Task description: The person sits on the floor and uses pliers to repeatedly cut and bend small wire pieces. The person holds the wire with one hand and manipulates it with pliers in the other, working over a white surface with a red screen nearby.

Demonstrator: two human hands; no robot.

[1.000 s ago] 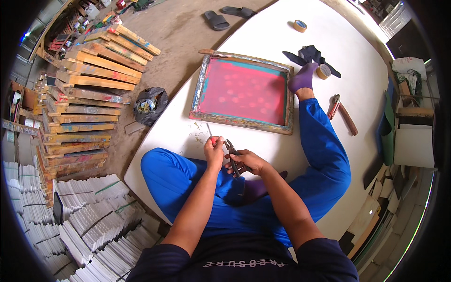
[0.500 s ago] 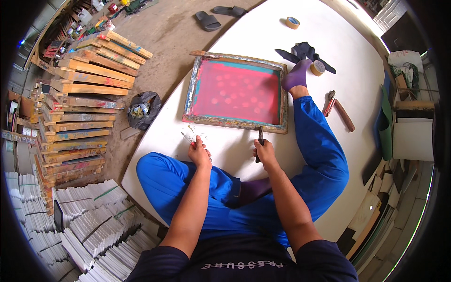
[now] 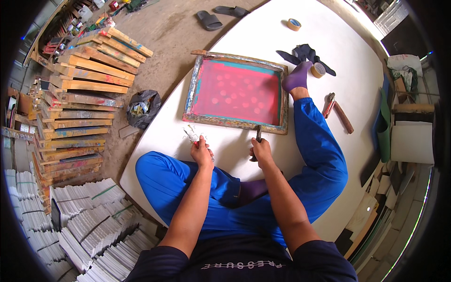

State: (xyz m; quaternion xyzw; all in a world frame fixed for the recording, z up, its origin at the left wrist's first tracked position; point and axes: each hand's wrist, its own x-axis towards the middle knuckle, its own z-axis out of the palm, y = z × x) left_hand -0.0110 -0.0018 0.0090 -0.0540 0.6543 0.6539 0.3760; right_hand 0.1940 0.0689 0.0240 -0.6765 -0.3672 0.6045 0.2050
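Observation:
A wooden-framed printing screen with pink and teal mesh lies flat in front of me on a white board. My left hand is closed around what looks like a screwdriver, with a thin metal shaft and some red at the grip. Its tip lies among small bent wire bits left of the frame's near edge. In my right hand is a dark narrow hand tool, its exact kind unclear. That tool's upper end reaches the near frame edge; whether it touches cannot be told.
Beyond my purple-socked foot lie black cloth and a tape roll; another tape roll sits farther off. A red-handled tool and brown wooden stick lie right. Stacked wooden frames and a black bag stand left.
My right hand has shifted slightly left and tilted its dark tool. My left hand has moved a little to the right with its tool. The screen stays in place.

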